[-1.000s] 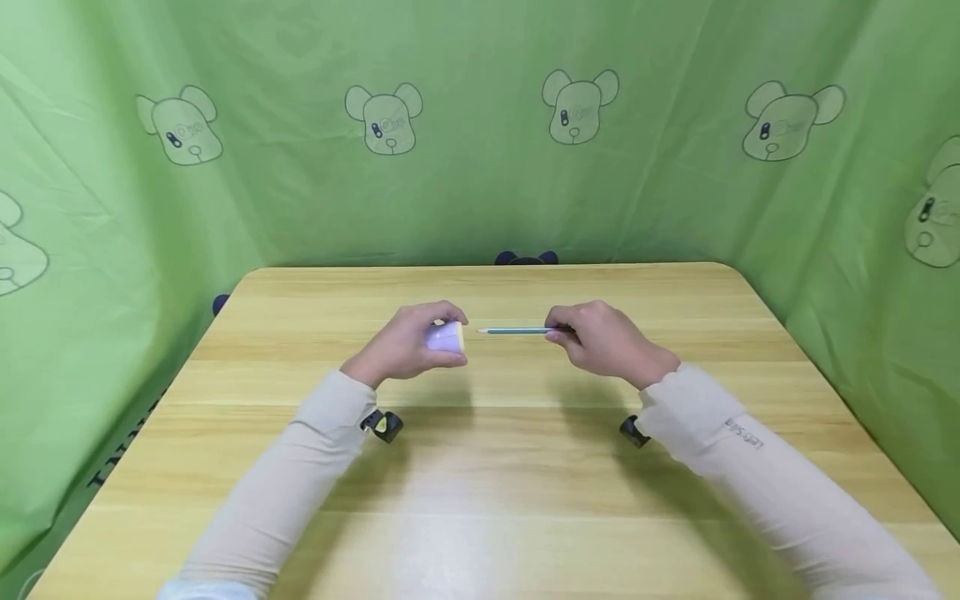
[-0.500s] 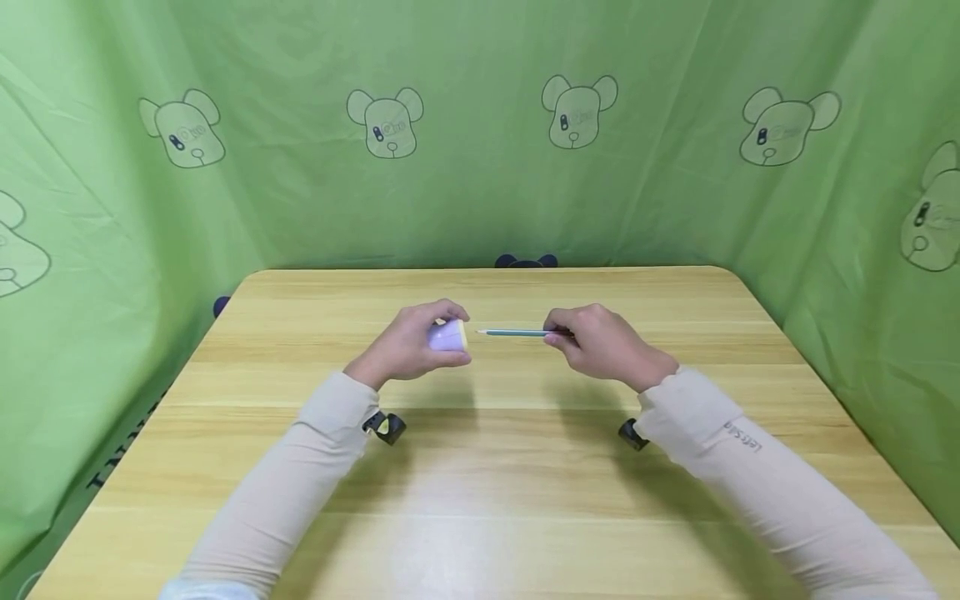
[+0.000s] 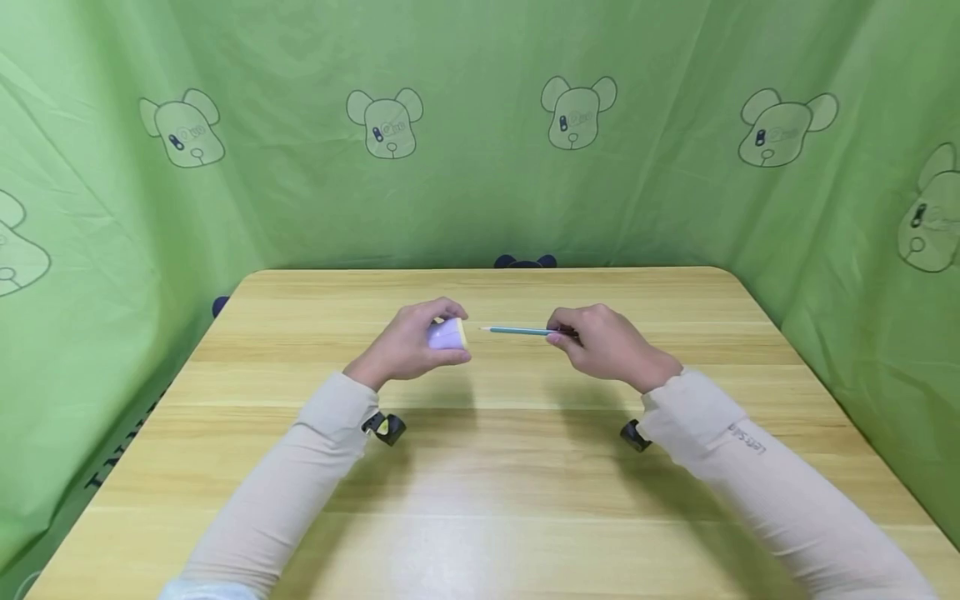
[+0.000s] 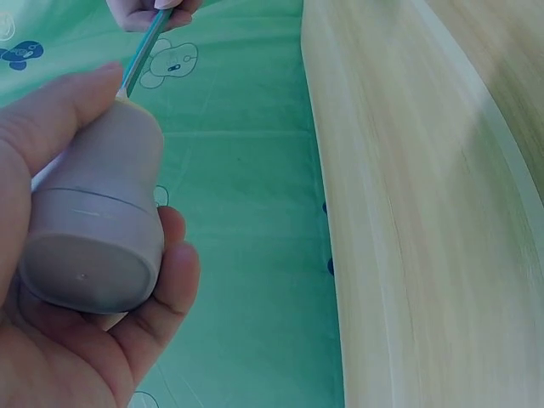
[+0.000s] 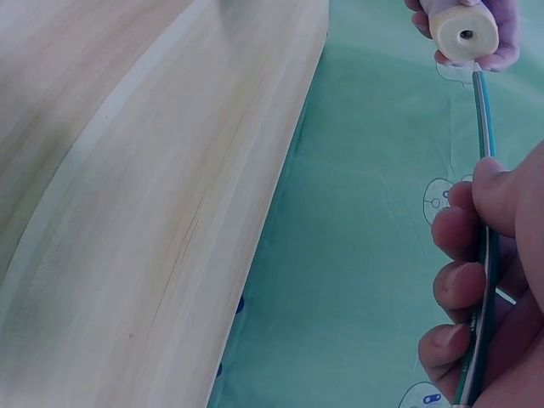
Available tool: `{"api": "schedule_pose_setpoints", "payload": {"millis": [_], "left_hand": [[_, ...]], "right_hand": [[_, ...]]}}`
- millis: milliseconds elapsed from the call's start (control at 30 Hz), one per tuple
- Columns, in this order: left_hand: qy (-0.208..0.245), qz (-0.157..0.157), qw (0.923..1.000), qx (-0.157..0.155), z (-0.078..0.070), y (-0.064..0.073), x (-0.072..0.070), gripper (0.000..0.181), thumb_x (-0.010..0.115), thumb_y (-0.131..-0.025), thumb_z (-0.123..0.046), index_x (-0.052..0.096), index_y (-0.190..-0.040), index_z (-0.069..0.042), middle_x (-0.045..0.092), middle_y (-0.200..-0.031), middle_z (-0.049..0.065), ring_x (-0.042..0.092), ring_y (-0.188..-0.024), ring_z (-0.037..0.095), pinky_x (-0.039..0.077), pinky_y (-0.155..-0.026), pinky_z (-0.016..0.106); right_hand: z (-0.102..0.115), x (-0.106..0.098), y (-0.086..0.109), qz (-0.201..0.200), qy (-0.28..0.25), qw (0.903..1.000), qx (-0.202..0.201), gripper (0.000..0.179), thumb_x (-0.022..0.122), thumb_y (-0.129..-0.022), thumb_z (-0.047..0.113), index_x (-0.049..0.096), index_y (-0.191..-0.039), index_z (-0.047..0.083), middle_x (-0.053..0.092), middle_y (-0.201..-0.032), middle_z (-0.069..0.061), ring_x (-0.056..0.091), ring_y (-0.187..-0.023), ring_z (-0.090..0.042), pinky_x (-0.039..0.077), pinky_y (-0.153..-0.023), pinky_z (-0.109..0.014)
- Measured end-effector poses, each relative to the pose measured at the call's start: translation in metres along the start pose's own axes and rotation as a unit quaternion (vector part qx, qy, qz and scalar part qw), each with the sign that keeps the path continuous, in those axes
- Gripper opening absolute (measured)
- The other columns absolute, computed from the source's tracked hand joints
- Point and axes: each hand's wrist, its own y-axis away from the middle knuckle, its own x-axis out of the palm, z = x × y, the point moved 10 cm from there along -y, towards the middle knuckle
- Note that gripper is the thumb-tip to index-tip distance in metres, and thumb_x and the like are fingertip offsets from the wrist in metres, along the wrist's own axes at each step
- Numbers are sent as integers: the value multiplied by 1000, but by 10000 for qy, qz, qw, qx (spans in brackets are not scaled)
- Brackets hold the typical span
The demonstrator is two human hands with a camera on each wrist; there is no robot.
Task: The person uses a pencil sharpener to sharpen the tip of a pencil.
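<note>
In the head view my left hand [image 3: 408, 343] grips a purple pencil sharpener [image 3: 446, 335] with its yellow end facing right. Its rounded base shows in the left wrist view, where the fingers and thumb curl round the sharpener [image 4: 93, 212]. A small hole marks the yellow face of the sharpener [image 5: 463, 34] in the right wrist view. Opposite it, my right hand [image 3: 607, 346] pinches a teal pencil [image 3: 517, 331], held nearly level. The pencil's bare point faces the hole, with a small gap between them. Fingers and thumb wrap the rear of the pencil [image 5: 483, 280].
Both hands are above a light wooden table [image 3: 480, 467], casting shadows on it. A green curtain [image 3: 480, 192] with bear-head prints surrounds the table's back and sides. Black cameras sit at the left cuff [image 3: 386, 427] and the right cuff [image 3: 635, 435].
The right hand and pencil have shifted very slightly to the right over the last half second, widening the gap a little. The left hand and sharpener are almost still.
</note>
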Motion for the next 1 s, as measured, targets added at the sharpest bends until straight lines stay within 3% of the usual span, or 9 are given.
{"api": "schedule_pose_setpoints", "payload": {"millis": [233,467,633,1000], "left_hand": [[168,-161,9996,-127,4,5,-4,46,82,-79,-21,58,-117,-11,61,-103,10,56,-85,23,51,-68,33],[215,-430,9988,-127,7,9,-8,48,82,-78,-21,57,-117,-9,60,-105,10,56,-86,24,51,-67,33],[282,-530,9979,-250,14,12,-8,48,82,-78,-20,57,-117,-8,60,-107,11,56,-86,24,51,-67,33],[335,-608,9965,-470,24,19,-7,48,82,-79,-21,56,-118,-7,60,-108,12,57,-89,26,52,-67,34]], "right_hand": [[-13,1,6,71,-554,9974,454,9,61,-96,12,68,-93,6,59,-71,3,45,-55,-12,43,-54,-31],[-39,-1,15,-280,-806,9906,1073,10,62,-95,11,69,-91,5,59,-73,-1,48,-64,-18,42,-58,-33],[-58,-2,24,-573,-1119,9823,1390,12,63,-94,10,71,-94,0,63,-77,-4,53,-72,-21,44,-64,-34],[-89,1,43,-754,-1686,9625,1985,23,64,-95,15,65,-107,-4,65,-88,-12,58,-76,-23,51,-63,-27]]}}
